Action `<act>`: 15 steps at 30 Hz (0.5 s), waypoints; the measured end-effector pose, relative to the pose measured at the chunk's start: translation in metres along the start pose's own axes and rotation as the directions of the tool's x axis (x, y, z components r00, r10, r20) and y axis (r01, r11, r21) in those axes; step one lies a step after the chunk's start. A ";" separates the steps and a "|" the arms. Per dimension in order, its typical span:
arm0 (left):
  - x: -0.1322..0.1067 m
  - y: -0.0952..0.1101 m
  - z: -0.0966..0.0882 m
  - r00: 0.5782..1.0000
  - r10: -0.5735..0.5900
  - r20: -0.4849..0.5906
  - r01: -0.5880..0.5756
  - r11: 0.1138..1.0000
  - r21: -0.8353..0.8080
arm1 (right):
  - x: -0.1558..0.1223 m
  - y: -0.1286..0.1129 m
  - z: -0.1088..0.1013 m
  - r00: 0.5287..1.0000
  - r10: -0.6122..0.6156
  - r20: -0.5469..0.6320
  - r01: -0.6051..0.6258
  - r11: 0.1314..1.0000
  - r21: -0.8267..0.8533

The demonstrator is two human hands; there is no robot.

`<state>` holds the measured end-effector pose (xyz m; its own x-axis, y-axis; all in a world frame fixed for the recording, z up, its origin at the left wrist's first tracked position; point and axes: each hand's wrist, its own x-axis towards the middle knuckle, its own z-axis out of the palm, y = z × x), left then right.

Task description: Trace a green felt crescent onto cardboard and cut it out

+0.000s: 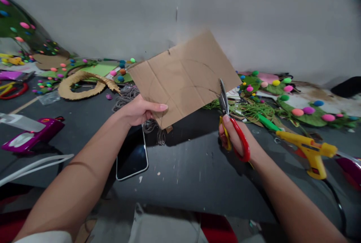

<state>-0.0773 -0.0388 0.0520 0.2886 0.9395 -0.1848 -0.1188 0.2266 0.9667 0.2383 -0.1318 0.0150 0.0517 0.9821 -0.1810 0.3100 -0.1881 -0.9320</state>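
My left hand [141,110] grips a flat piece of cardboard [183,73] by its lower left corner, thumb on top and fingers beneath. Curved pencil lines are drawn across the cardboard, and straight creases run over it. In my right hand [234,135] is a pair of scissors [225,102] with one red and one yellow handle loop. Their blades point up at the lower right part of the cardboard, by the end of a drawn curve. Whether the blades are cutting into it I cannot tell. The cardboard is held tilted above the table.
On the dark table [180,175] lie a phone [132,156], grey cord [128,96], a cardboard ring [81,94] and a yellow glue gun [313,151]. A purple tool [36,134] is at left. Green leaf pieces with coloured pom-poms [307,111] line the wall [254,21].
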 end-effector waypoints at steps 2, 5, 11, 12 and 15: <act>0.000 0.000 -0.001 1.000 -0.004 0.003 0.004 1.000 -0.004 | 0.001 0.001 0.000 1.000 -0.005 0.001 0.005 1.000 -0.004; 0.000 0.001 -0.003 1.000 -0.015 0.001 0.015 1.000 0.002 | 0.000 0.000 -0.001 1.000 -0.017 0.000 0.017 0.999 -0.030; 0.002 0.003 0.011 0.998 0.033 -0.047 -0.036 0.997 -0.069 | -0.002 -0.008 -0.001 0.999 -0.030 -0.044 0.024 0.989 -0.147; 0.001 0.003 0.016 0.995 0.067 -0.068 -0.074 0.993 -0.095 | -0.001 -0.008 0.000 0.998 -0.024 -0.059 0.017 0.992 -0.123; -0.009 0.002 0.034 0.964 0.246 -0.097 -0.261 0.944 -0.204 | 0.000 -0.007 0.005 0.997 0.024 -0.067 -0.018 0.996 0.082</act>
<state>-0.0475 -0.0553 0.0618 0.1565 0.9868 0.0425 -0.3810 0.0206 0.9243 0.2310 -0.1303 0.0195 0.1222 0.9758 -0.1815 0.2303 -0.2058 -0.9511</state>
